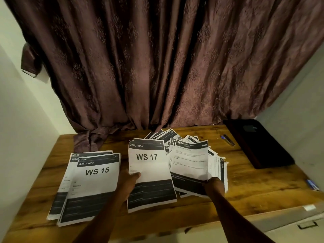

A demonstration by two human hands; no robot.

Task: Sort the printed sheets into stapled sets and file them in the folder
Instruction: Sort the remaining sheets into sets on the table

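Two hands on paper | our left hand (128, 179) pinches the WS 17 sheet (149, 174) mid-counter (245, 195), long axis pointing away | right hand (213, 184) grips the loose pile (192, 165) just right | WS 15 stack (94, 186) lies left, nearer our left fingers.

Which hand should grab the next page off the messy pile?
Probably the right hand. It already holds the near edge of the messy pile, with the page numbered 1654 on top. The left hand is busy holding the WS 17 sheet.
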